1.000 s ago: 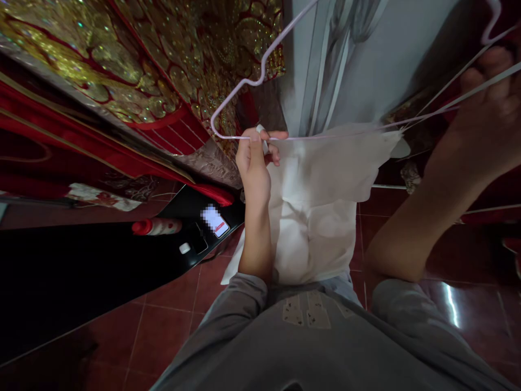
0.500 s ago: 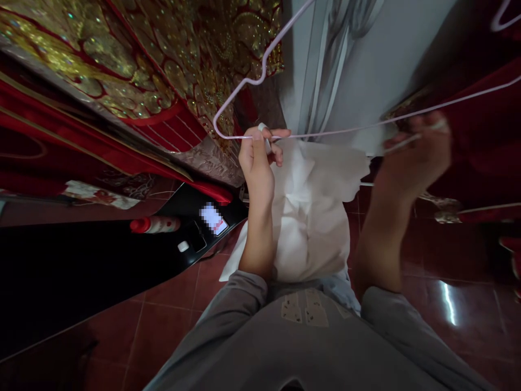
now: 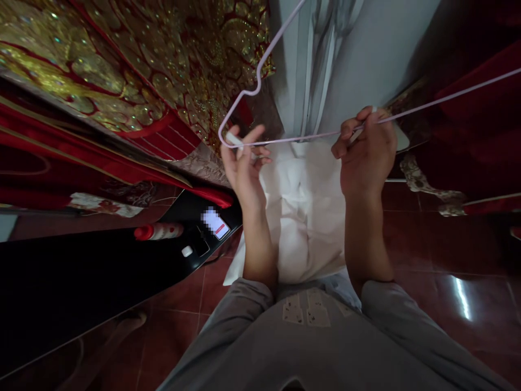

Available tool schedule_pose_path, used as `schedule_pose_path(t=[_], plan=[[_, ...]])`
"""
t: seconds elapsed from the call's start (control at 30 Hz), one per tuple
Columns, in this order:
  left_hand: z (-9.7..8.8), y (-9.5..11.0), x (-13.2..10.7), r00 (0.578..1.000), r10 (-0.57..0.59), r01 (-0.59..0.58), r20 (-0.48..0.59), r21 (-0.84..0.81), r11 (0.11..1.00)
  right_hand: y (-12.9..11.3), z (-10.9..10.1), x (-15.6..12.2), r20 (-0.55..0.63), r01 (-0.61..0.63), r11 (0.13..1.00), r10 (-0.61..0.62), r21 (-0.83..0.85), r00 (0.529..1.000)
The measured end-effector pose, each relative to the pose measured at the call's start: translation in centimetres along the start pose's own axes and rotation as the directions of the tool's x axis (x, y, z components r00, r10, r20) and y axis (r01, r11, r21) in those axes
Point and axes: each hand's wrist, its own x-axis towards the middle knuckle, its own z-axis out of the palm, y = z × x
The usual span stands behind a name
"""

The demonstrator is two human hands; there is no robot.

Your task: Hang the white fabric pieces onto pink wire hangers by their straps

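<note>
A pale purple wire clothes hanger (image 3: 293, 139) spans the view, its long bottom bar running across in front of me. My left hand (image 3: 246, 168) has it near the lower left corner, thumb against the bar and some fingers stretched out. Farther right, my right hand (image 3: 368, 146) pinches the same bar, its fingers curled. Small white strips show at the fingers of both hands; I cannot tell what they are. Below the bar, a white cloth (image 3: 303, 217) hangs or lies creased between my forearms.
Gold-sequined red garments (image 3: 163, 70) hang at the left, and more red cloth (image 3: 480, 125) at the right. On a black table (image 3: 101, 271) lie a lit phone (image 3: 217, 224), a dark phone-like object, a small white case (image 3: 187, 251) and a red-capped bottle (image 3: 158, 232).
My right hand has come left along the hanger's bar, closer to my left hand. The left hand has shifted slightly left and down, toward the hanger's corner, its fingers more spread.
</note>
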Motion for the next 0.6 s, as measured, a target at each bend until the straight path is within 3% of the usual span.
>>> schedule_pose_path(t=[0.1, 0.17, 0.27, 0.43, 0.5, 0.6], plan=[[-3.4, -0.2, 1.1, 0.982, 0.163, -0.151, -0.094, 0.126, 0.981, -0.1, -0.6, 0.3, 0.007, 0.010, 0.998, -0.010, -0.063, 1.000], [-5.1, -0.2, 1.7, 0.965, 0.244, -0.217, -0.092, 0.233, 0.948, -0.2, -1.0, 0.5, 0.026, -0.004, 0.995, 0.007, -0.098, 1.000], [-6.0, 0.1, 2.6, 0.949, 0.313, -0.289, -0.042, 0.280, 0.915, -0.3, -1.1, 0.7, 0.047, -0.032, 0.994, 0.037, -0.102, 0.998], [-3.7, 1.7, 4.4, 0.922, 0.348, -0.384, 0.167, 0.297, 0.874, 0.1, -1.1, 0.9, 0.024, -0.018, 0.999, 0.019, -0.050, 1.000], [-2.3, 2.9, 5.1, 0.924, 0.299, -0.365, 0.236, 0.316, 0.876, 0.2, -1.0, 0.9, 0.000, -0.001, 0.999, 0.001, -0.048, 1.000], [-0.1, 4.9, 6.0, 0.934, 0.130, -0.260, 0.332, 0.386, 0.885, 0.3, -0.7, 0.8, -0.031, 0.019, 0.998, -0.021, -0.052, 0.999]])
